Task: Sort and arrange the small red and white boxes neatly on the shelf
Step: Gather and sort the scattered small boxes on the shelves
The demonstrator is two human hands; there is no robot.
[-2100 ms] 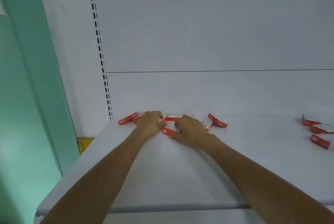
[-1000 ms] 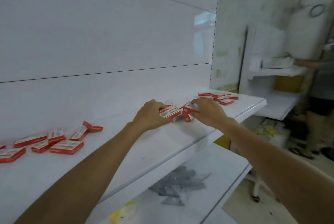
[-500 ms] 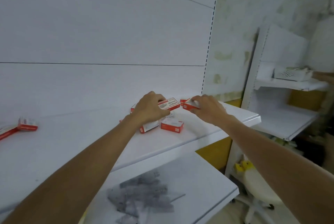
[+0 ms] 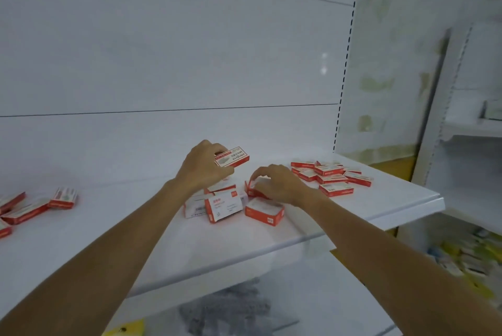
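Observation:
My left hand [image 4: 204,166] holds one small red and white box [image 4: 233,157] lifted a little above the white shelf [image 4: 135,248]. My right hand [image 4: 277,183] has its fingers curled over another box [image 4: 252,189] that lies on the shelf. Below and between the hands sits a loose cluster of several boxes [image 4: 222,204], one lying apart at its right [image 4: 264,212]. A second group of several boxes [image 4: 331,176] lies jumbled near the shelf's right end. A third group [image 4: 32,206] is spread at the far left.
The shelf's front edge runs diagonally, ending at a rounded right corner [image 4: 434,201]. A slotted upright [image 4: 345,69] bounds the back panel. A lower shelf holds grey packets [image 4: 228,311]. Another white shelving unit [image 4: 472,124] stands to the right.
The view has swung from the shelf's left end to its right end. My left hand has lifted one box higher, and my right hand has dropped onto a box on the shelf.

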